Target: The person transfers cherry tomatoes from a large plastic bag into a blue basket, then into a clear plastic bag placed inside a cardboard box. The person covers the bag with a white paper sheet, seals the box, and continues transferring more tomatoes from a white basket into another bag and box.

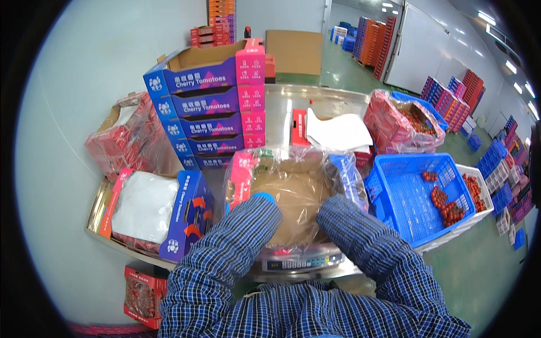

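Observation:
An open cardboard box (291, 181), lined with a clear plastic bag, sits before me on a weighing scale (304, 263). The bag is draped over the box's pink left wall and blue right wall. My left hand (265, 197) is at the left part of the box; only a strip of blue glove shows past the checked sleeve, and its fingers are hidden. Over the box's right side, my other sleeve (338, 211) ends at the plastic, with the right hand out of view. Brown cardboard shows through the film inside the box.
Stacked Cherry Tomatoes boxes (207, 105) rise behind left. A box with a white sheet (146, 207) stands at left. On the right are a blue crate (405, 190) with tomato clusters and a bagged tomato box (389, 126). White paper (338, 131) lies over a red box behind.

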The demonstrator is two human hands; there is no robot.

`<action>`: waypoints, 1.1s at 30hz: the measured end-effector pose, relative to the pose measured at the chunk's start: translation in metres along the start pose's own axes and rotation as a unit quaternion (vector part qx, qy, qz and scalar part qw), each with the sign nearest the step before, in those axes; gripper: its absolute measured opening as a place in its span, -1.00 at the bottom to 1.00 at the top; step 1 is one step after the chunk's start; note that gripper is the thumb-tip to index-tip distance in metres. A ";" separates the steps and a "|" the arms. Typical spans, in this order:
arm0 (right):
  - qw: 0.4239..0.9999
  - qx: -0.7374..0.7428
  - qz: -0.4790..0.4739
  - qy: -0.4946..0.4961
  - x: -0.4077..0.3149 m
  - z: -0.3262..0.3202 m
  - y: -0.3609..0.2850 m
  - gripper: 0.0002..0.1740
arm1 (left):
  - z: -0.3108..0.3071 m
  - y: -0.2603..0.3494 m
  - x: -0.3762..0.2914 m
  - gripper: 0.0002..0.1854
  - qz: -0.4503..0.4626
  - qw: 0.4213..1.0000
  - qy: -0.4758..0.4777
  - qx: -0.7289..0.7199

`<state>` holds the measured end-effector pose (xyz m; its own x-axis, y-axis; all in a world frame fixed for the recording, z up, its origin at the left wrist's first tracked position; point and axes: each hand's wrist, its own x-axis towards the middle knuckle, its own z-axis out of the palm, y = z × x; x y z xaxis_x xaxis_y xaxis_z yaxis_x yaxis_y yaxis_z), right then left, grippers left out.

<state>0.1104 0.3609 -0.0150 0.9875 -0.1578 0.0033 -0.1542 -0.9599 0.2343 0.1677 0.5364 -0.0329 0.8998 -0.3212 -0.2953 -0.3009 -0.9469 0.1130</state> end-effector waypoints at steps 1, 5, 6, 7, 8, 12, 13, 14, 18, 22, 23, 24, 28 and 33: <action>0.999 -0.010 -0.027 0.016 0.004 0.000 -0.006 -0.67 | -0.001 -0.001 0.010 -0.50 -0.019 1.000 0.017 -0.007; 0.994 -0.053 0.092 0.033 0.047 0.002 -0.014 -0.60 | -0.005 -0.009 0.025 -0.39 -0.100 0.989 0.097 0.057; 0.988 -0.015 0.155 -0.020 0.064 0.001 -0.010 -0.60 | -0.005 -0.009 0.025 -0.20 -0.087 0.989 0.038 0.115; 0.991 0.001 0.131 -0.030 0.074 0.002 -0.002 -0.59 | -0.006 -0.010 0.024 0.01 -0.045 0.989 0.001 0.143; 0.996 0.011 0.082 -0.035 0.087 0.001 0.006 -0.59 | -0.006 -0.007 0.025 0.06 -0.023 0.990 0.008 0.142; 0.996 0.065 -0.051 -0.038 0.101 -0.014 0.036 -0.58 | -0.013 0.017 0.038 0.11 -0.046 0.995 -0.039 0.075; 0.992 0.085 -0.086 -0.022 0.093 -0.021 0.040 -0.58 | -0.016 0.024 0.045 0.11 -0.069 0.995 -0.055 0.052; 0.986 0.100 -0.130 0.000 0.080 -0.030 0.042 -0.58 | -0.018 0.031 0.051 0.11 -0.086 0.993 -0.069 0.034; 0.927 0.091 -0.363 0.023 -0.006 -0.062 0.039 -0.57 | -0.025 0.046 0.063 0.10 -0.128 0.986 -0.103 -0.008; 0.872 0.018 -0.487 -0.049 -0.043 -0.064 0.023 -0.56 | -0.027 0.060 0.062 0.08 -0.124 0.985 -0.103 0.057; 0.862 0.014 -0.504 -0.062 -0.042 -0.057 0.016 -0.56 | -0.028 0.065 0.062 0.08 -0.111 0.986 -0.096 0.081; 0.853 0.011 -0.516 -0.073 -0.039 -0.048 0.007 -0.56 | -0.029 0.069 0.061 0.07 -0.106 0.985 -0.090 0.104; 0.826 0.006 -0.552 -0.112 -0.029 -0.014 -0.035 -0.55 | -0.036 0.082 0.063 0.10 -0.125 0.981 -0.097 0.109; 0.755 0.022 -0.606 -0.249 -0.021 -0.039 -0.026 -0.53 | -0.031 0.087 0.058 0.14 -0.146 0.980 -0.058 0.118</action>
<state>0.0949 0.3984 0.0166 0.2701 0.7854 -0.5570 0.8408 -0.4742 -0.2610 0.2036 0.4359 -0.0109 0.9204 -0.0220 -0.3904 -0.1130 -0.9708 -0.2118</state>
